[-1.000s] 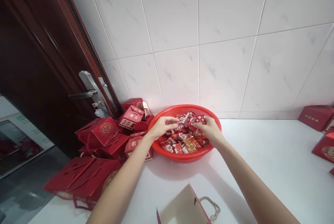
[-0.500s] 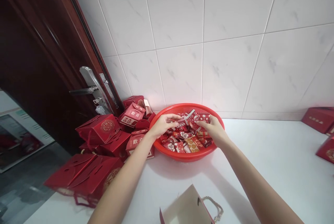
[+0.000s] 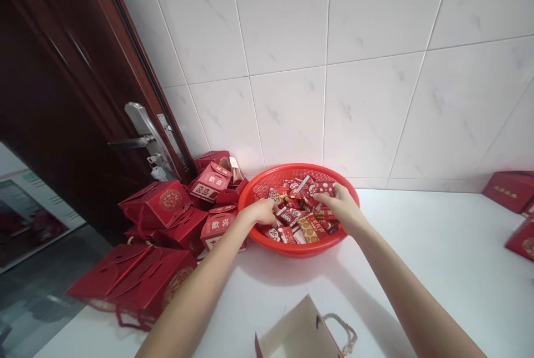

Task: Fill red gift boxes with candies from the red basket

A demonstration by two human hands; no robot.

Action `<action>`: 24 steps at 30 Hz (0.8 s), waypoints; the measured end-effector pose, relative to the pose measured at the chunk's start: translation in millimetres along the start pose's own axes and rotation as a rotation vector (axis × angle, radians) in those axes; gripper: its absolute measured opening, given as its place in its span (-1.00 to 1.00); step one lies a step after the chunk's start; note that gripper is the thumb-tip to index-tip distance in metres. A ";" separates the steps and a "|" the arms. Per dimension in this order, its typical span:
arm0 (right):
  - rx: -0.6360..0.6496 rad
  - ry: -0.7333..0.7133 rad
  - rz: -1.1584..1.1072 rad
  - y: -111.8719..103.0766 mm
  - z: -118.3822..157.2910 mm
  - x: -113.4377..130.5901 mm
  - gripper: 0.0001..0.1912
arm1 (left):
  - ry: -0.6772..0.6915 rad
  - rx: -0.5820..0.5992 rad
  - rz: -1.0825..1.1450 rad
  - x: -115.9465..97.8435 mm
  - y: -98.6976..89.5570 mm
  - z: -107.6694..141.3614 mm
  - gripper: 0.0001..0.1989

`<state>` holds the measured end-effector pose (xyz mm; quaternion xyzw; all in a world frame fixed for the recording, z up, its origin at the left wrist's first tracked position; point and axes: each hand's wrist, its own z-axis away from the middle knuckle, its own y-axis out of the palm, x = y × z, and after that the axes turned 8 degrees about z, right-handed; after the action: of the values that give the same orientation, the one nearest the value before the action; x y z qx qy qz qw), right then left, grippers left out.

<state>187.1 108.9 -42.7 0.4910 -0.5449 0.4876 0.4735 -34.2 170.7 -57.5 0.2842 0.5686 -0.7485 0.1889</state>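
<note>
A red plastic basket (image 3: pixel 297 253) stands against the tiled wall, filled with red and gold wrapped sweets (image 3: pixel 311 228). Over its left side is my left hand (image 3: pixel 262 211), fingers bent down among the wrappers; whatever lies under the fingertips is hidden. At the basket's right, my right hand (image 3: pixel 339 204) pinches a red dotted candy packet (image 3: pixel 324 187) between thumb and fingers. A silver-striped packet (image 3: pixel 306 184) lies beside that one. Nearer to me, between my forearms, sits an open gift box (image 3: pixel 298 331) with a pale inside and a twisted rope handle.
Red gift boxes (image 3: pixel 156 202) are heaped on the left of the white table (image 3: pixel 421 252), beside a dark red door (image 3: pixel 75 68) with a metal handle. More red boxes (image 3: pixel 509 191) stand at the far right edge. Tiled wall (image 3: pixel 287 118) rises behind the basket.
My left hand has come down and toward me, from the back of the basket into the sweets at its left. My right hand stays almost still with its packet.
</note>
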 end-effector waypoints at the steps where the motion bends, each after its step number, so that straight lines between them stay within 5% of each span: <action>1: -0.002 0.000 0.003 0.1 0.1 0.3 -0.77 | 0.002 -0.001 0.013 -1.7 -0.5 0.8 -0.75; 4: 0.000 0.004 -0.002 0.5 0.7 2.0 -0.80 | 0.052 -0.020 0.110 -7.5 -1.6 2.6 -0.74; 12: 0.019 0.014 -0.053 1.3 2.3 5.6 -0.80 | 0.131 -0.023 0.848 -9.2 -6.4 5.6 -0.63; 24: 0.001 0.043 -0.106 -2.9 -3.2 -3.2 -0.70 | 0.289 0.064 0.883 -4.0 -8.2 7.2 -0.51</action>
<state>190.4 112.2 -45.5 0.5088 -0.5075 0.4726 0.5101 -37.6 166.0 -47.4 0.6061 0.3904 -0.5664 0.3994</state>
